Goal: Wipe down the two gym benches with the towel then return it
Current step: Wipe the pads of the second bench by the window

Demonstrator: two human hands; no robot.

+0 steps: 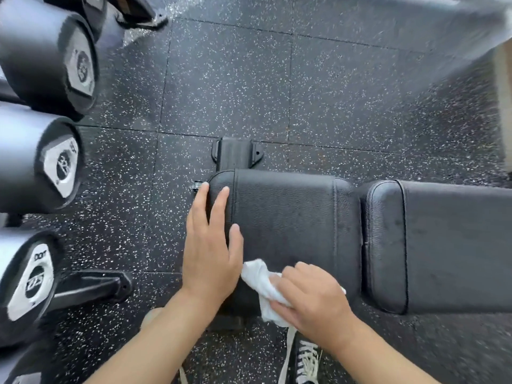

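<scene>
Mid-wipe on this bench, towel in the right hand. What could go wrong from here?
1. The towel is bunched small in the right hand, so strokes may miss parts of the seat pad.
2. The gap before the back pad could be skipped.
3. The left hand covers the pad's end; that patch may stay unwiped.

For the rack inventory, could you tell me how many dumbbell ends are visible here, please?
4, stacked down the left edge: top, middle, lower, and a sliver at the bottom corner. More may lie outside the frame.
</scene>
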